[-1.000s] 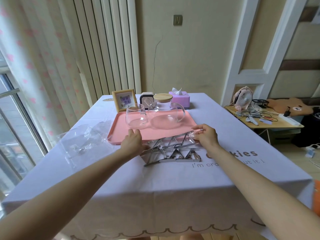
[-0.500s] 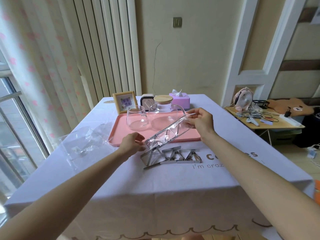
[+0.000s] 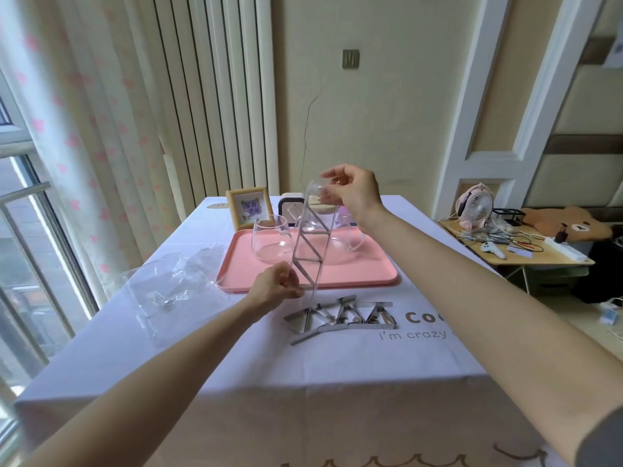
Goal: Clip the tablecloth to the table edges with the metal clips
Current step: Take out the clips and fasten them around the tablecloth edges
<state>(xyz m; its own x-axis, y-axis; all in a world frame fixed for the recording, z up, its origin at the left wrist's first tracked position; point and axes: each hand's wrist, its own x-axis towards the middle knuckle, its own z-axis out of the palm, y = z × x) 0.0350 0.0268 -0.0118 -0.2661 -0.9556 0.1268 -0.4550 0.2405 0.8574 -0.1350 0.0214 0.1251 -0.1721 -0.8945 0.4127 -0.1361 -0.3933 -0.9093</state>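
A clear plastic sleeve [image 3: 312, 244] holding several triangular metal clips stands nearly upright above the table. My right hand [image 3: 350, 193] pinches its top end, and my left hand [image 3: 274, 288] grips its bottom end. A second row of metal clips [image 3: 340, 316] lies flat on the pale lilac tablecloth [image 3: 236, 362], just in front of my left hand. The cloth hangs over the near table edge with a brown scalloped border.
A pink tray [image 3: 367, 267] behind the clips carries a glass cup [image 3: 269, 242] and a glass teapot. A crumpled clear bag [image 3: 172, 288] lies at the left. A picture frame [image 3: 249, 210] stands at the back. A side table with a fan [image 3: 475, 207] is on the right.
My right hand has lifted its end of the sleeve from tray height to well above the teapot, tipping the sleeve from a low slant to nearly upright. My left hand stayed low.
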